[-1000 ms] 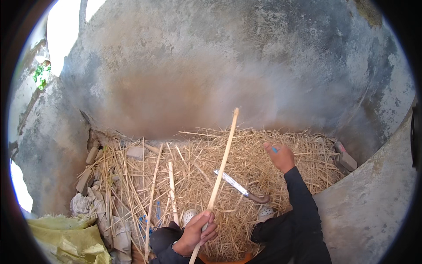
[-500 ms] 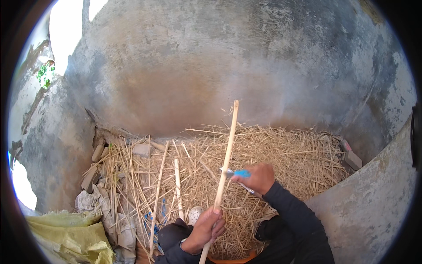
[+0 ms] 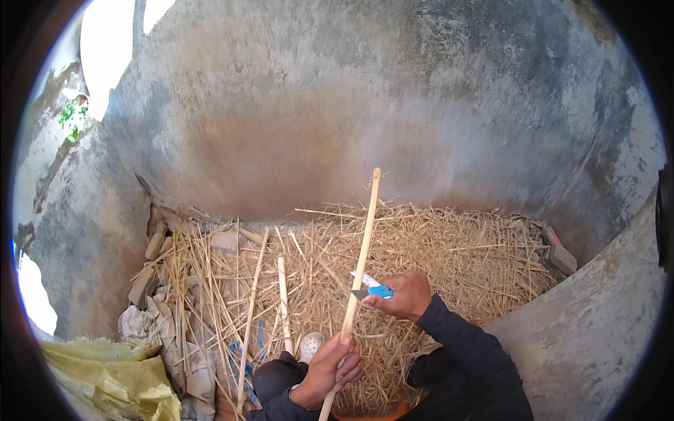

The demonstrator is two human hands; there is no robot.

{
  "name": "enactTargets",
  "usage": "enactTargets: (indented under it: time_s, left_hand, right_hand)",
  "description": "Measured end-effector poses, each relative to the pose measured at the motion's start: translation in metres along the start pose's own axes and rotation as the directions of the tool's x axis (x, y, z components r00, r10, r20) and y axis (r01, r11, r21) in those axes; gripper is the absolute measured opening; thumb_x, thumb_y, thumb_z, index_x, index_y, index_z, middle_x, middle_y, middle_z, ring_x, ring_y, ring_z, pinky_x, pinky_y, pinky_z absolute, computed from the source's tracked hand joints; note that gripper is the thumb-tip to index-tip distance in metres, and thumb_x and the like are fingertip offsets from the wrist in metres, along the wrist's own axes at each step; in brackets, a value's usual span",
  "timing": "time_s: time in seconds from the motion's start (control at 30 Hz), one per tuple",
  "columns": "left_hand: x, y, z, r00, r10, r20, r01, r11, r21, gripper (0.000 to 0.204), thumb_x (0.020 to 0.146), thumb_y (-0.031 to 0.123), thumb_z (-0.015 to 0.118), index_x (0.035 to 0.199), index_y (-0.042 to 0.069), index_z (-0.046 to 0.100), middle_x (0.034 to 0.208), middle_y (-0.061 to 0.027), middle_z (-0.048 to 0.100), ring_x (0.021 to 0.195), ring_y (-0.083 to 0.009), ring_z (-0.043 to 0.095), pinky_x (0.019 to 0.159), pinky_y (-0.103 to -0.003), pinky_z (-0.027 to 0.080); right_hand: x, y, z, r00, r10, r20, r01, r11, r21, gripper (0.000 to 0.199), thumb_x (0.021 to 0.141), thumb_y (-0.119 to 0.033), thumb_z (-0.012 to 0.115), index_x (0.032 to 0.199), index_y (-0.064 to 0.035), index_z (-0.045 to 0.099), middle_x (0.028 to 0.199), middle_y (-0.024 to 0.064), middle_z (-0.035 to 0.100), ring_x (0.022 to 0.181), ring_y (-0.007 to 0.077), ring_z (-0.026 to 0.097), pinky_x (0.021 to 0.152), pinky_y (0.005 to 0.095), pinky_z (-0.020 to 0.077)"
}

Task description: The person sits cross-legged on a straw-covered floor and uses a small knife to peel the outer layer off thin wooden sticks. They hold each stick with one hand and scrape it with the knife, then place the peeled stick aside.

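Note:
A long pale wooden stick (image 3: 366,242) slants up in front of me, its top end against the wall. My left hand (image 3: 333,373) is closed around its lower part, thumb lying along it. My right hand (image 3: 407,295) grips a knife with a blue handle (image 3: 380,291). Its dark blade (image 3: 359,294) touches the stick a little above my left hand. Something whitish and narrow (image 3: 365,280) shows just above the knife, and I cannot make out what it is.
Straw and shavings (image 3: 449,266) cover the ground. Two more pale sticks, one shorter (image 3: 283,302) and one longer (image 3: 254,309), lean to the left. A yellow-green sack (image 3: 112,372), stones (image 3: 144,288) and a brick (image 3: 562,258) lie along the sides. A grey wall (image 3: 316,105) rises behind.
My right hand and the knife have come down along the stick, closer to my left hand. The stick's top end has dropped slightly.

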State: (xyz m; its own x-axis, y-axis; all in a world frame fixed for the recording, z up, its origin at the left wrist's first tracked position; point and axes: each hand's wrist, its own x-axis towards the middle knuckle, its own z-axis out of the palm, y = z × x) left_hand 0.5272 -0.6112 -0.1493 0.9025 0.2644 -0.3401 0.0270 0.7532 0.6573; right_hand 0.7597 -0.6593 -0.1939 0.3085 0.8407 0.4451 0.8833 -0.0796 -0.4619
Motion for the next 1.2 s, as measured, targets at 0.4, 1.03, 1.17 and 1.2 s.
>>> enactTargets:
  time_s: [0.4, 1.03, 1.17, 1.2]
  left_hand:
    - [-0.017, -0.025, 0.010, 0.997, -0.071, 0.032, 0.071, 0.997, -0.002, 0.024, 0.102, 0.031, 0.039, 0.088, 0.012, 0.041, 0.050, 0.0026, 0.031, 0.036, -0.0098, 0.026, 0.042, -0.023, 0.026]
    - [-0.060, -0.050, 0.059, 0.989, -0.136, -0.063, 0.141, 0.988, 0.069, 0.025, 0.102, 0.031, 0.038, 0.088, 0.011, 0.041, 0.049, 0.0028, 0.031, 0.035, -0.0090, 0.026, 0.039, -0.022, 0.027]
    - [-0.060, -0.045, 0.071, 0.982, -0.162, -0.100, 0.170, 0.982, 0.083, 0.025, 0.102, 0.031, 0.038, 0.088, 0.011, 0.041, 0.048, 0.0029, 0.030, 0.034, -0.0090, 0.027, 0.038, -0.023, 0.026]
    - [-0.060, -0.046, 0.073, 0.982, -0.162, -0.096, 0.171, 0.981, 0.091, 0.025, 0.102, 0.030, 0.038, 0.088, 0.011, 0.042, 0.048, 0.0029, 0.030, 0.034, -0.0090, 0.028, 0.038, -0.024, 0.027]
  right_hand:
    - [0.027, 0.077, -0.012, 0.944, 0.244, -0.222, -0.293, 0.931, -0.220, 0.077, 0.077, -0.081, 0.044, 0.047, -0.0106, 0.052, 0.038, 0.0045, 0.042, 0.033, 0.0220, 0.044, 0.036, 0.0368, 0.0330]
    - [0.014, 0.134, -0.057, 0.850, 0.365, -0.379, -0.487, 0.819, -0.303, 0.068, 0.076, -0.076, 0.051, 0.063, -0.0117, 0.068, 0.049, 0.0102, 0.055, 0.050, 0.0320, 0.059, 0.050, 0.0435, 0.0462]
    - [0.008, 0.140, -0.058, 0.850, 0.280, -0.446, -0.460, 0.807, -0.370, 0.066, 0.075, -0.076, 0.053, 0.064, -0.0129, 0.068, 0.052, 0.0103, 0.058, 0.051, 0.0315, 0.060, 0.049, 0.0427, 0.0471]
    - [0.005, 0.141, -0.058, 0.845, 0.312, -0.434, -0.483, 0.793, -0.371, 0.066, 0.074, -0.076, 0.053, 0.064, -0.0132, 0.068, 0.052, 0.0103, 0.058, 0.051, 0.0313, 0.060, 0.048, 0.0424, 0.0471]
